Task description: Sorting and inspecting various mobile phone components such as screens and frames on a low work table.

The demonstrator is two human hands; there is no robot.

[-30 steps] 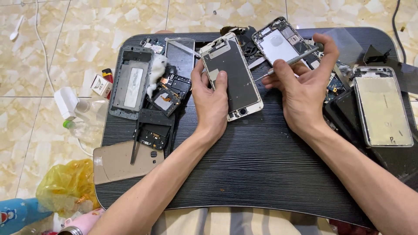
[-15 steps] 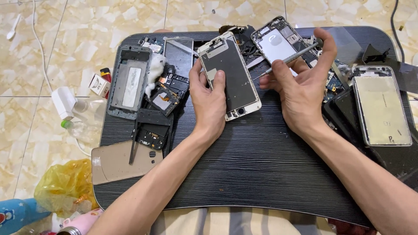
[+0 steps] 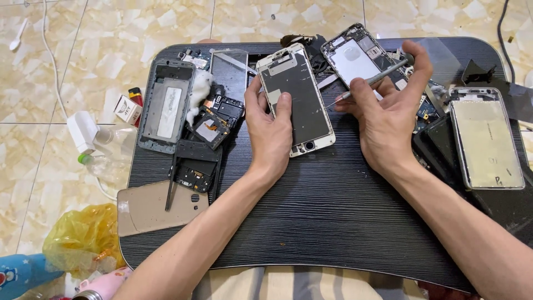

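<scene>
Fig.: head view, person seated at a dark wood-grain table (image 3: 333, 222) set on a tiled floor.

Left hand (image 3: 272, 130): lies on the table, fingers curled round the left edge of a phone screen assembly (image 3: 300, 100), thumb pressed on its dark back plate. Grip closed on the assembly, which lies flat, back up, at table centre, long axis running away from the person w/ slight tilt.

Right hand (image 3: 388, 116): raised just right of the assembly, palm toward the camera. Grip closed on a slim grey screwdriver (image 3: 369, 82), pinched betw. thumb and fingers; the tip points down-left, close to the assembly's right edge; contact cannot be told.

Behind the right hand: open phone chassis (image 3: 355, 55), light inner plate showing, at the far edge of the table, just beside the assembly's top right corner.

Left part of table: grey phone frame (image 3: 166, 105); next to it a dark glass panel (image 3: 230, 72); small boards and black parts (image 3: 208, 139) clustered betw. frame and left hand; gold back cover (image 3: 158, 208) near the front left corner.

Right part of table: large silver phone shell (image 3: 486, 139), pale inside, w/ dark parts about it.

Floor, left of table: yellow plastic bag (image 3: 78, 239), clear bottle (image 3: 102, 150), white charger (image 3: 82, 130) w/ cable.
</scene>
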